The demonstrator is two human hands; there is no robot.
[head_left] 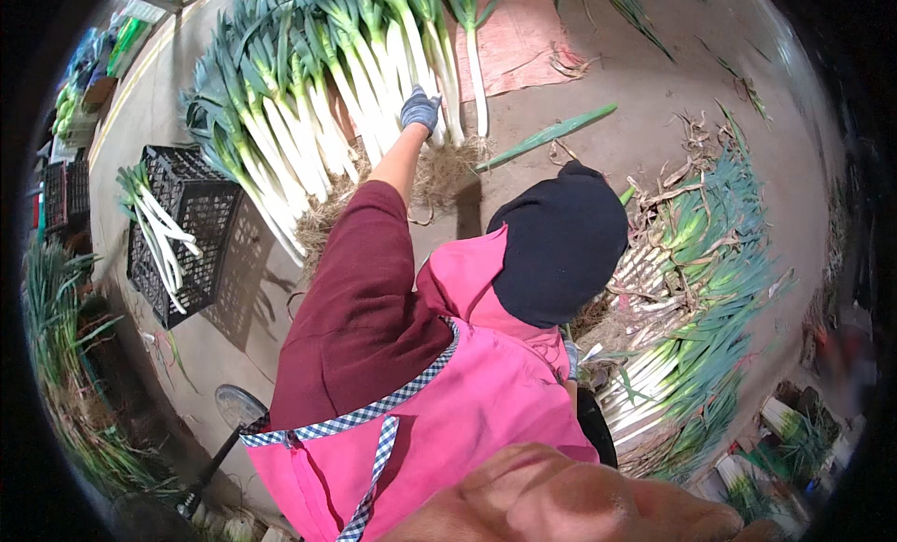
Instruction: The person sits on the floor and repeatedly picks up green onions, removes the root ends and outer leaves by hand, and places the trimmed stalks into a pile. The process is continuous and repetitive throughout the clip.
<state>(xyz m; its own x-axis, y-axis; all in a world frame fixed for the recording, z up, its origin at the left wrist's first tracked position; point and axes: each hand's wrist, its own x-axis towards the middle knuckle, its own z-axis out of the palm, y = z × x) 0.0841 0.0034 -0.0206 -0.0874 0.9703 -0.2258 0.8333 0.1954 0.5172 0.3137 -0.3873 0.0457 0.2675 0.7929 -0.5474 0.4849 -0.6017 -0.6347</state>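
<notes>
My left hand (420,109), in a grey-blue glove, reaches forward to a row of leeks (299,140). Its fingers close on the white shaft of a leek near the right part of that row. The leeks lie side by side, green tops pointing away, with roots (439,173) toward me. Only a bit of my gloved right hand (572,360) shows, low beside the pink apron (476,383); its fingers are hidden. Nearest to it is a pile of untrimmed leeks (645,383) with dry leaves and soil-brown roots.
A black plastic crate (187,224) stands at the left, with a few thin leeks (159,224) on it. A loose green leaf (551,135) lies on the floor by a reddish sheet (514,37). My dark-clad knee (561,243) rises between row and pile. More greens (70,355) line the far left.
</notes>
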